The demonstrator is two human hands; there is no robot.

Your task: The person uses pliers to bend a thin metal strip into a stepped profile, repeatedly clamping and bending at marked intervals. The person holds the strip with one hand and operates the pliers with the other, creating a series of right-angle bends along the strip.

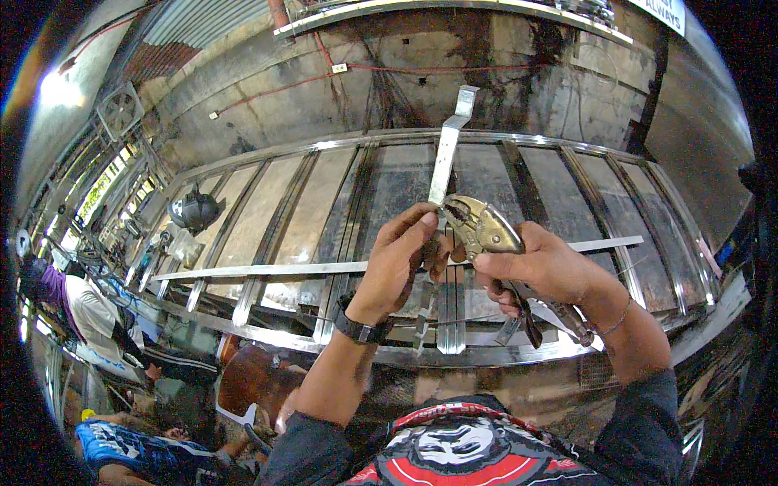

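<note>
My left hand (395, 263), with a black watch on the wrist, pinches the lower end of a bent flat metal strip (444, 166). The strip stands up from my fingers and has a stepped bend near its top. In my right hand (545, 263) is a pair of locking pliers (496, 231), my fingers wrapped round its handles. The toothed jaws are right beside the strip's lower end, close to my left thumb. Whether they grip the strip I cannot tell. Part of my left fingers is hidden behind the pliers.
Below my hands lies a large metal frame (324, 144) with several crossbars. A long flat bar (300, 269) rests across it. A dark welding helmet (193, 209) sits at the left end. Two people, one in a white top (87, 309), one in blue (138, 445), are at lower left.
</note>
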